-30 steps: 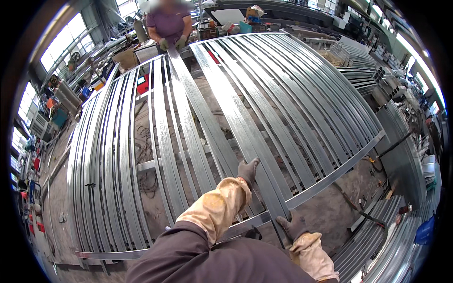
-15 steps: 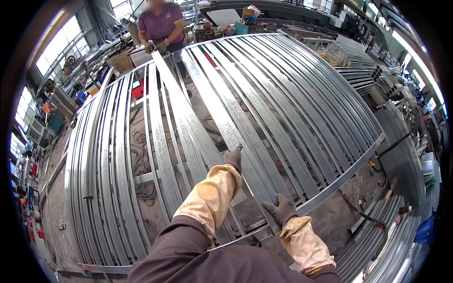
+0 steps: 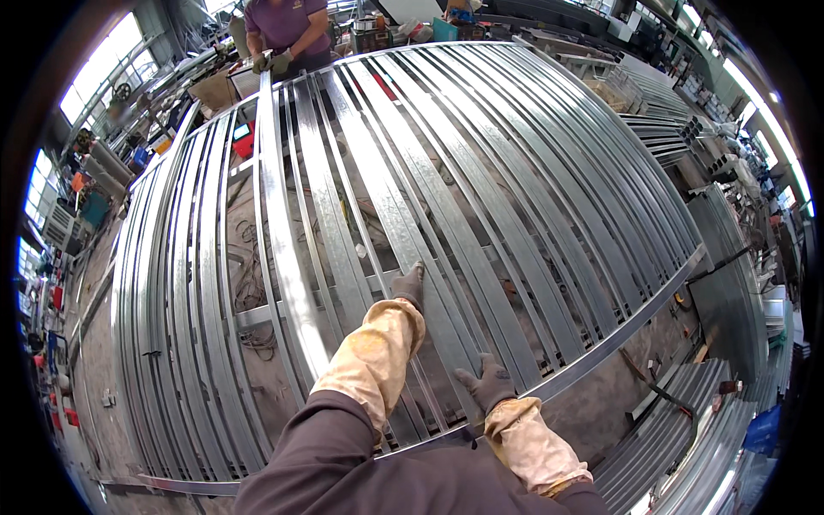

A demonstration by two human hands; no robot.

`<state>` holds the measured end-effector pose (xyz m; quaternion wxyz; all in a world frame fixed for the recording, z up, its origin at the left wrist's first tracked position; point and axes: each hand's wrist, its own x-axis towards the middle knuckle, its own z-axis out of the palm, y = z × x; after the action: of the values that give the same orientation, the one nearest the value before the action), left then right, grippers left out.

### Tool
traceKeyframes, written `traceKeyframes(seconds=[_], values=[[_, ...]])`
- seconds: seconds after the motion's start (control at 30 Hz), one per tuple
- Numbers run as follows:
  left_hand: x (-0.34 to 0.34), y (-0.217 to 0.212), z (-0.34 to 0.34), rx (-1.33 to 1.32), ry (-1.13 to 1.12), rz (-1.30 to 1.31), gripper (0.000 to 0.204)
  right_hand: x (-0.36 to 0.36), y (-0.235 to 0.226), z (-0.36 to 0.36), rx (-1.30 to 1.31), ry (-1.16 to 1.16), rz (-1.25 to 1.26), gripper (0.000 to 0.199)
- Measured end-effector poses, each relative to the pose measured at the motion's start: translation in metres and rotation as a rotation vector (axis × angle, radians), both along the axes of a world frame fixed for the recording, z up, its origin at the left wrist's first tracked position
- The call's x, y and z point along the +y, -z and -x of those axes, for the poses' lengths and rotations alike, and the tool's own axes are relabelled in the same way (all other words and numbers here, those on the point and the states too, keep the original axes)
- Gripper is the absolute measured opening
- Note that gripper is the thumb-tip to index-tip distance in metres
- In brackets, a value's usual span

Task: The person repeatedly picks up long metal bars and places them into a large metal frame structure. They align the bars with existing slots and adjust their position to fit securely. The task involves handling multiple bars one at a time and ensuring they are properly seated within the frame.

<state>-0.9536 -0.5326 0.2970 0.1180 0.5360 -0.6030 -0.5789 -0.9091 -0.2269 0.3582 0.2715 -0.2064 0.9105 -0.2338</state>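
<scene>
A long, flat galvanized metal tube [image 3: 390, 203] runs away from me across a large frame. My left hand [image 3: 410, 286], in a grey work glove, is closed over it about midway, the fingers partly hidden. Nearer its close end, my right hand [image 3: 490, 385], gloved alike, straddles the same tube with thumb and fingers on its two sides. To the left lies a bright metal tube [image 3: 279, 206]; at its far end a co-worker's gloved hands [image 3: 271, 63] hold it. Pale protective sleeves cover both my forearms.
Many parallel tubes lie across the metal frame [image 3: 620, 336], with gaps showing the floor. A red machine [image 3: 244, 139] stands beneath. Corrugated metal sheets [image 3: 661, 429] are stacked at lower right. Cables [image 3: 257, 335] lie on the floor under the frame.
The bright tube held by the co-worker has swung left, from slanting to nearly in line with the others. My hands and the tube under them have shifted slightly left. The view has tilted a little.
</scene>
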Motion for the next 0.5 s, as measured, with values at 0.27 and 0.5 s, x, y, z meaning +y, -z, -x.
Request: traceKeyframes(seconds=[0.27,0.5], values=[[-0.055,0.021,-0.022,0.009,0.117,-0.298,0.065,-0.021,0.034,-0.006,-0.048,-0.117,0.076,0.082],[0.020,-0.076,-0.146,0.547,0.150,-0.185,0.052,-0.029,0.039,-0.011,-0.156,-0.170,-0.156,0.079]])
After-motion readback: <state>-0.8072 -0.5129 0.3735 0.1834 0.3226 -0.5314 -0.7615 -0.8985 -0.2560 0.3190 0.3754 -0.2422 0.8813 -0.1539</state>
